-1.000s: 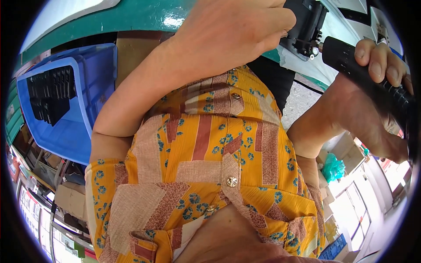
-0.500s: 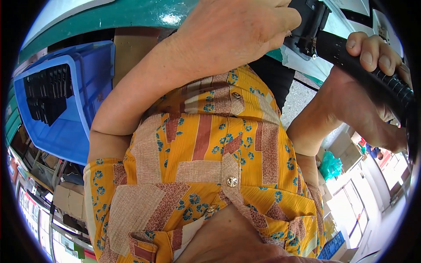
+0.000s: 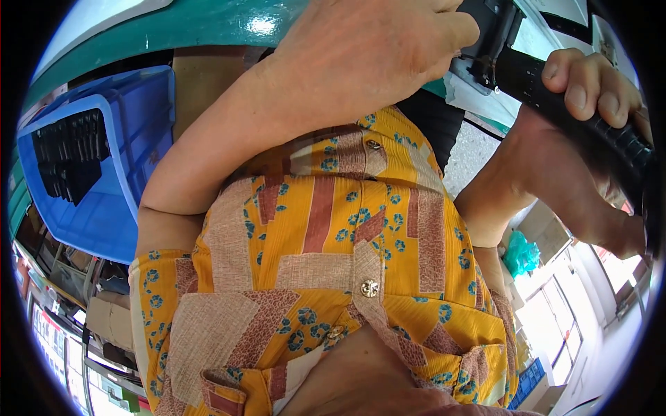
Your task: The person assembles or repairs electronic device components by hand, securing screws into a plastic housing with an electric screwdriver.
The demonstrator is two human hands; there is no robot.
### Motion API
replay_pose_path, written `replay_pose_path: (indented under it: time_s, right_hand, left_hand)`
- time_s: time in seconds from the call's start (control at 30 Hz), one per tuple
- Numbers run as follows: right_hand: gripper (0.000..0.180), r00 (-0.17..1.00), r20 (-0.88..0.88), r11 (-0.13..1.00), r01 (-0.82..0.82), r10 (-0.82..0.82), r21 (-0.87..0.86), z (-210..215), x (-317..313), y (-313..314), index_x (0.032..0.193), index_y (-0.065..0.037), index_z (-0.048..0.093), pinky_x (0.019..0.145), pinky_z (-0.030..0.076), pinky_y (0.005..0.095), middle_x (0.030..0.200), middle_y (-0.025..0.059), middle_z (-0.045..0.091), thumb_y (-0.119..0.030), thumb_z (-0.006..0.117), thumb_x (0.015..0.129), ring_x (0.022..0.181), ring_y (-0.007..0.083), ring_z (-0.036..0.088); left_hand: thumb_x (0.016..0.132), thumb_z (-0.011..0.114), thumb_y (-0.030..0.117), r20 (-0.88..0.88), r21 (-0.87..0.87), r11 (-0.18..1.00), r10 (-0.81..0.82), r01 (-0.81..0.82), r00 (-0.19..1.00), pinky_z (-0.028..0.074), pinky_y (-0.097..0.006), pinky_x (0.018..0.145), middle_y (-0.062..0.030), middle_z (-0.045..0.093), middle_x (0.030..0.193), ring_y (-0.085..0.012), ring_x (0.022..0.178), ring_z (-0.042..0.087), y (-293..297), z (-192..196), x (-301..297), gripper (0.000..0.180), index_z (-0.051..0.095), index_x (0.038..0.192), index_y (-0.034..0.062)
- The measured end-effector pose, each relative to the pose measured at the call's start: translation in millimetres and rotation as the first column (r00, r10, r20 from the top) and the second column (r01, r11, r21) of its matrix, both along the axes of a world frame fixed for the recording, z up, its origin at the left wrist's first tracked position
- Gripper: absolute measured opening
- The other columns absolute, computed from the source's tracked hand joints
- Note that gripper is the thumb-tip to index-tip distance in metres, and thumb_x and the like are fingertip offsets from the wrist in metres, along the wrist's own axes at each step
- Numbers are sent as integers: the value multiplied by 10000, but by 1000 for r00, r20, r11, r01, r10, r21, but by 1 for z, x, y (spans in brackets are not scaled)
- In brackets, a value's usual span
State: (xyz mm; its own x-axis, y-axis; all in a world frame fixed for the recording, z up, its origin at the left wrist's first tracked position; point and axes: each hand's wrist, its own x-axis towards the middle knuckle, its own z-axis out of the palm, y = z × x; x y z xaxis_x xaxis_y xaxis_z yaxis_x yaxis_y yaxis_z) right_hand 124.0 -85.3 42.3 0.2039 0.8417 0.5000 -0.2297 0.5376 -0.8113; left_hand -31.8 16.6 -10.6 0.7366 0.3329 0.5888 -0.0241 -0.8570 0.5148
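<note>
Steadiness matters most, we judge: our right hand [image 3: 590, 139] grips the black ribbed tool handle [image 3: 555, 111] while our left hand [image 3: 368, 62] closes over the black part [image 3: 489, 24] at the green bench [image 3: 173, 28], so we should keep both aligned.

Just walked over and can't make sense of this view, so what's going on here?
A person in a yellow patterned shirt works at a green-edged table. Their left hand rests on a small black part at the table. Their right hand is wrapped around a black handheld tool, whose tip meets that part. A blue crate holding more black parts sits at their left side.
</note>
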Motion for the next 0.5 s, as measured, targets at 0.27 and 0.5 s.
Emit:
replay_pose_path:
  time_s: [0.27,0.5]
  right_hand:
    - [954,992,11,991,-121,122,-51,16,-28,-4,1135,-152,677,773,447,390,980,29,610,-920,688,570,820,204,583]
    - [992,973,67,974,-214,219,-69,15,15,7,1192,-165,683,790,435,378,1024,6,617,-902,748,531,856,196,579]
  left_hand:
    - [750,699,84,-40,-12,1000,-8,7,999,424,-500,931,-87,498,842,-282,868,519,-1,5,-2,117,618,825,46]
    - [748,694,69,-61,-2,1000,4,-4,998,413,-514,943,-82,481,856,-267,858,505,-2,10,-5,114,599,810,55]
